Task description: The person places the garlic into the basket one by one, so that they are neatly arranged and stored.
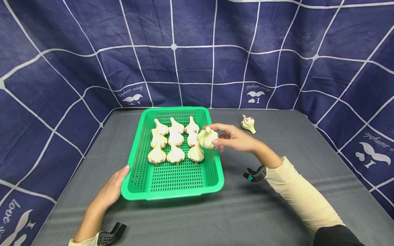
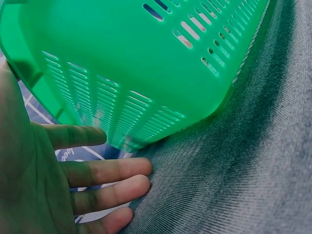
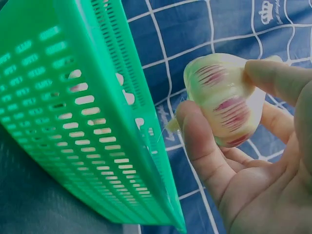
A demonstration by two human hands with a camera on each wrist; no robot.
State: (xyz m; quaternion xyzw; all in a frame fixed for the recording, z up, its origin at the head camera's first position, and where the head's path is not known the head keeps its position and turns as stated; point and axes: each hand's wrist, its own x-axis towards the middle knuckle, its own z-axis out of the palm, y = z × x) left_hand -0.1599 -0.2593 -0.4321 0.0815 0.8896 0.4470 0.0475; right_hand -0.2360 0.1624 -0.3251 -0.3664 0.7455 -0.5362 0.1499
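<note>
My right hand (image 1: pixel 232 138) pinches a garlic bulb (image 1: pixel 207 138) between thumb and fingers, above the right rim of a green plastic basket (image 1: pixel 172 195). The bulb is cream with purple-red streaks, seen closely as the held garlic bulb (image 3: pixel 226 100) in the right wrist view. Several similar garlic bulbs (image 1: pixel 175 154) sit in rows inside the basket, stems pointing away from me. At the basket's near left corner, my left hand (image 1: pixel 111 188) has its thumb at the rim. Its fingers (image 2: pixel 109 171) extend straight beside the outer wall, beneath the rim, in the left wrist view.
Another garlic bulb (image 1: pixel 247 123) lies on the grey table cloth (image 1: pixel 271 212) at the back right, beyond my right forearm. A blue curtain (image 1: pixel 197 65) with white lines stands behind the table and along both sides.
</note>
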